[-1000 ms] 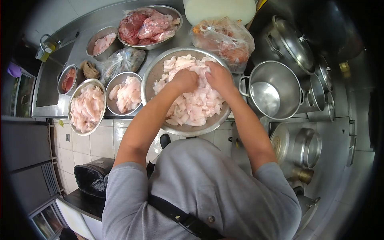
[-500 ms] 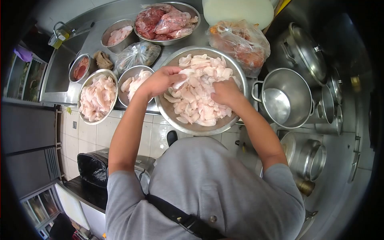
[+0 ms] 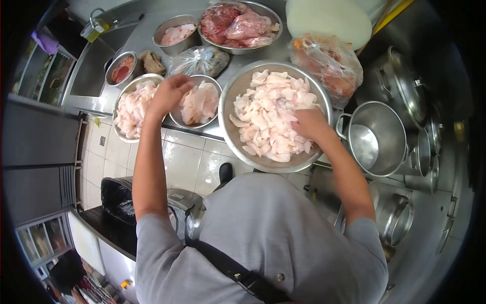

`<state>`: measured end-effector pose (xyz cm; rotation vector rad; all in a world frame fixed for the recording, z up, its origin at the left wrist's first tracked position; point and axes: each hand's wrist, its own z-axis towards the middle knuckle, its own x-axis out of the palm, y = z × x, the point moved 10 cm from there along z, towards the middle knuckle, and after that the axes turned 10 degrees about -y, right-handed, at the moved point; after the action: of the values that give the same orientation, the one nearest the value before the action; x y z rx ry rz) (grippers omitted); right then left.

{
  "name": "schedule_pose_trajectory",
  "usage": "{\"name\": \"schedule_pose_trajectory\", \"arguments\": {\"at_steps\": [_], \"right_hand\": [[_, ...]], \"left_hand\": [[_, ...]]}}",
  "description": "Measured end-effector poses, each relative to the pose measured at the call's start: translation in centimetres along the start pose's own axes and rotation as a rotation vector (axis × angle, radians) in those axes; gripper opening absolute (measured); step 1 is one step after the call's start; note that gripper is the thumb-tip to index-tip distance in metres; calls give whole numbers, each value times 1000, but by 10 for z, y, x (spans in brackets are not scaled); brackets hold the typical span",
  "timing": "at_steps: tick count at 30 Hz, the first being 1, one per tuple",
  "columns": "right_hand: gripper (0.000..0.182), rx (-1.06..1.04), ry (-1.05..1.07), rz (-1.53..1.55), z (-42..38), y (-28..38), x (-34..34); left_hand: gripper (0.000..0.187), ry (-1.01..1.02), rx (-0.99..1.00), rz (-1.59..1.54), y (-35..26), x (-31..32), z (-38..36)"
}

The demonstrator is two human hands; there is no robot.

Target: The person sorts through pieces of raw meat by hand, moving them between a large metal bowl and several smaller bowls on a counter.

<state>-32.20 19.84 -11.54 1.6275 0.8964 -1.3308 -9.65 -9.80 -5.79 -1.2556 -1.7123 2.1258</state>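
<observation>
Stainless steel ran the whole length of the kitchen surface [image 3: 298,55], which ended on the left in a sunken steel sink [image 3: 91,76], with pale glazed wall tiles [image 3: 187,157] below its front edge. Before me stood the large round steel bowl of pale raw meat slices [image 3: 276,116], heaped nearly to its rim. My right hand [image 3: 310,124] lay down in those slices at the bowl's right side, fingers curled among them; whether it gripped a piece I could not tell. My left hand [image 3: 169,93] hung loosely closed between the small steel bowl of pale slices [image 3: 198,104] and the wide steel bowl of pale slices [image 3: 132,109] at the surface's front edge; whether it held anything I could not tell.

Behind them sat a knotted clear plastic bag [image 3: 200,60], a small steel bowl of red sauce [image 3: 120,68], a steel bowl of pinkish pieces [image 3: 176,35], and a broad steel bowl of dark red meat [image 3: 238,25]. A clear bag of orange-brown food [image 3: 329,68] leaned by a round white chopping board [image 3: 329,20]. To my right stood an empty two-handled steel pot [image 3: 374,137] and a lidded steel pot [image 3: 405,86]. A black bin [image 3: 119,197] sat on the floor at my left.
</observation>
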Motion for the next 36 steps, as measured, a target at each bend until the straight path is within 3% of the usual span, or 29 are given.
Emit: {"name": "schedule_pose_trajectory", "arguments": {"at_steps": [1, 2, 4, 6, 7, 9, 12, 14, 15, 19, 21, 25, 28, 31, 33, 36], "right_hand": [[30, -1, 12, -67, -5, -1, 1], [34, 3, 27, -133, -9, -1, 1], [39, 21, 90, -155, -10, -2, 4], [35, 63, 105, -9, -14, -6, 5], [35, 86, 108, -22, -17, -14, 5], [37, 56, 79, 134, -22, -17, 4], [36, 105, 149, 138, -29, -26, 9], [35, 169, 202, 191, -39, -14, -8], [35, 220, 252, 249, -46, -10, -10], [41, 95, 142, 190, -64, 6, -7], [42, 75, 79, 128, -66, 8, 1], [40, 36, -21, 22, -62, 9, -4], [34, 64, 134, 26, -54, 7, -1], [28, 101, 51, 162, -50, -7, 5], [26, 127, 87, 117, -46, -9, 3], [23, 133, 173, -19, -42, -2, 0]], "left_hand": [[30, -146, 28, 56, 1, -19, 5], [30, -146, 25, 57, 5, -19, 6], [31, -183, 227, 185, -35, -5, 0], [28, -39, 299, 106, -63, 50, -19], [27, 229, 87, 228, -78, 88, -39], [31, 471, 465, 184, -72, 181, -59], [27, 586, 651, 226, -96, 252, -91], [31, 426, 735, 365, -100, 274, -86], [32, 452, 723, 408, -101, 282, -80], [22, 434, 769, 446, -98, 288, -79], [28, 615, 718, 582, -74, 297, -91], [26, 613, 733, 463, -69, 278, -94], [27, 540, 745, 416, -72, 258, -90], [24, 559, 678, 309, -79, 238, -79], [20, 740, 257, 191, -62, 232, -68], [17, 651, 395, 304, -64, 231, -66]]}}
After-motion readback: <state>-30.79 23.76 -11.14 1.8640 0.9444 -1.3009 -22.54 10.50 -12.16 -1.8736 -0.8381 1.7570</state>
